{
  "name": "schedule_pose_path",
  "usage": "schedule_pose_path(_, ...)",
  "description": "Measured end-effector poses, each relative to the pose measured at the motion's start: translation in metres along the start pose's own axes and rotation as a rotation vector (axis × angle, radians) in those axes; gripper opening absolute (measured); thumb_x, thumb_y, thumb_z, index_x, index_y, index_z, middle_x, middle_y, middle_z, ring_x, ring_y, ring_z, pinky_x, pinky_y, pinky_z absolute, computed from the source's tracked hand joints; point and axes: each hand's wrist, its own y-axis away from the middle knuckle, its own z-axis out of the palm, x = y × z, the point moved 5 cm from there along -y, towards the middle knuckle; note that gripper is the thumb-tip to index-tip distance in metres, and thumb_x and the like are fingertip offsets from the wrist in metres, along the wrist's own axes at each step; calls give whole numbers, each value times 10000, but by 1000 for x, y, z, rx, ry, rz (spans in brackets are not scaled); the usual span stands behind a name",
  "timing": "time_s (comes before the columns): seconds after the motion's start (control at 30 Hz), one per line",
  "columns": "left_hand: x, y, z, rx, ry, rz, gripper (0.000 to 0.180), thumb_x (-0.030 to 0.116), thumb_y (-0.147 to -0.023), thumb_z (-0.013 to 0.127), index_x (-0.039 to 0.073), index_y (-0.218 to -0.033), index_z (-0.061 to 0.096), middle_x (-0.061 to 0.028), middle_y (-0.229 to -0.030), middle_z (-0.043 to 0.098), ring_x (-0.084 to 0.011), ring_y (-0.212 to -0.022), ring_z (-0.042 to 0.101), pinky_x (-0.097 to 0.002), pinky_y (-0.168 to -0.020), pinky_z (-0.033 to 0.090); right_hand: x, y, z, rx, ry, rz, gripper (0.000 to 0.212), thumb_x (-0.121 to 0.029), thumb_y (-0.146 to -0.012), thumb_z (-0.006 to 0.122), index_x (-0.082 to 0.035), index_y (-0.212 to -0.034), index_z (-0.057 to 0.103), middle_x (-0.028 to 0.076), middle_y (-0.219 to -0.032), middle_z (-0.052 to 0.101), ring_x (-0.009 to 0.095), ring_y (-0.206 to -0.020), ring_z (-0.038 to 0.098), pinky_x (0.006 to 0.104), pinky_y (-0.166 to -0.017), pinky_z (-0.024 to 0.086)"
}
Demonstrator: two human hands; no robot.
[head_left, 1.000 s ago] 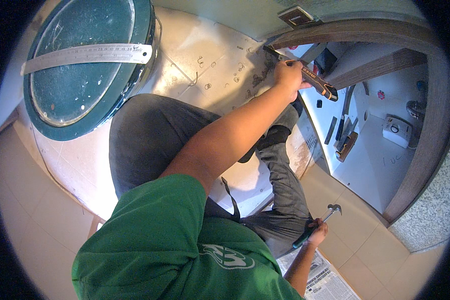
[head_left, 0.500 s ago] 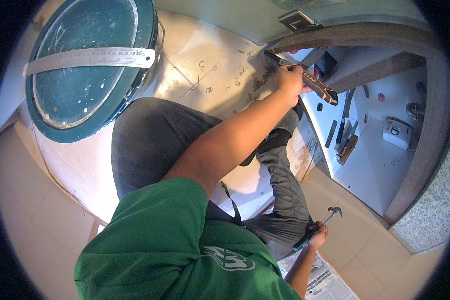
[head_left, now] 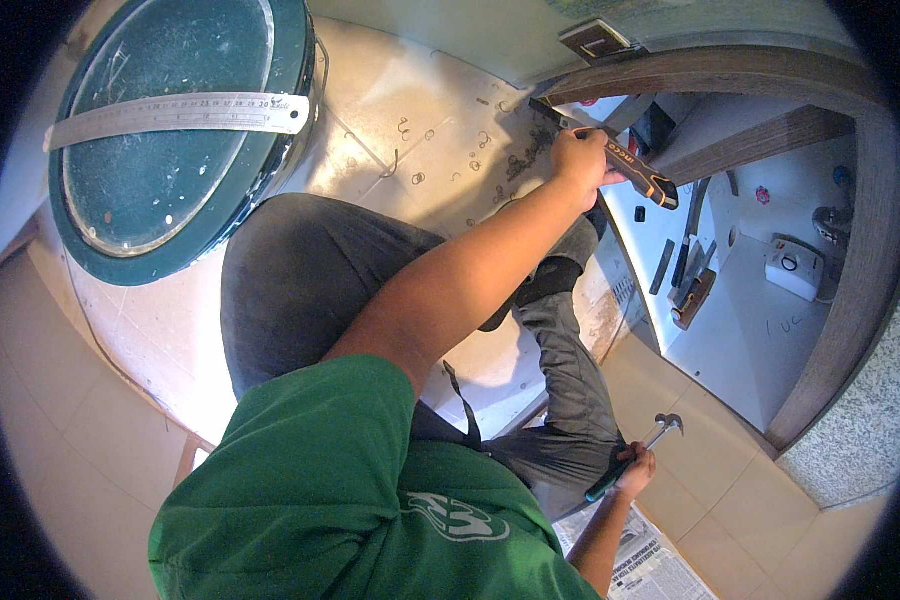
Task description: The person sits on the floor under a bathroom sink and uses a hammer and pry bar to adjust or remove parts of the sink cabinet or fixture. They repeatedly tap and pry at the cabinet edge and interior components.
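Reaching across to the upper right, my left hand is closed around the black and orange handle of what looks like a chisel. The handle's butt end sticks out free to the right of my fist. Its blade points up and left, toward the left end of a brown wooden frame; whether the tip touches the wood I cannot tell. Low on the right, my right hand grips a claw hammer by its dark teal handle. The metal head is up, well apart from the chisel.
Inside the frame, several hand tools lie on a white panel beside a white box. Curled shavings litter the floor near the wall. A green lidded bucket with a steel ruler stands at left. Newspaper lies below my right hand.
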Motion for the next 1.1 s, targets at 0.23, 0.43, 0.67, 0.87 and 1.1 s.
schedule_pose_path(0.23,4,7,2,26,-36,6,180,110,-910,549,14,-1049,486,-142,-941,589,-287,-807,661,-487,-688,621,5,-2,-5,13,42,9,234,-188,-893,551,4,-782,626,93,-636,611,179,-572,562,305,-616,433)
schedule_pose_path(0.43,4,4,1,-5,-18,5,152,109,-909,548,12,-1018,503,-142,-945,586,-292,-809,657,-486,-683,621,-2,0,0,-2,49,-18,222,-170,-896,525,-5,-772,607,89,-642,597,175,-580,548,299,-608,419)
schedule_pose_path(0.67,2,1,-1,-16,-19,3,167,101,-917,537,4,-1043,487,-154,-956,585,-325,-845,670,-501,-696,620,-5,1,0,-9,129,-20,217,-163,-912,518,-9,-779,596,86,-645,591,175,-567,551,301,-593,420)
schedule_pose_path(0.87,2,-1,1,-10,-18,-13,198,106,-924,529,-8,-1075,471,-170,-987,589,-348,-843,669,-512,-711,620,-23,-2,17,-104,-64,-20,188,-175,-944,577,-28,-826,580,58,-670,592,157,-560,546,297,-575,449)
schedule_pose_path(1.1,-1,-6,-1,-31,-64,-32,231,136,-930,516,-26,-1095,503,-171,-958,613,-333,-856,673,-466,-690,626,-82,2,119,-487,145,170,101,-176,-952,623,-89,-902,609,-24,-702,581,92,-508,483,263,-489,428)
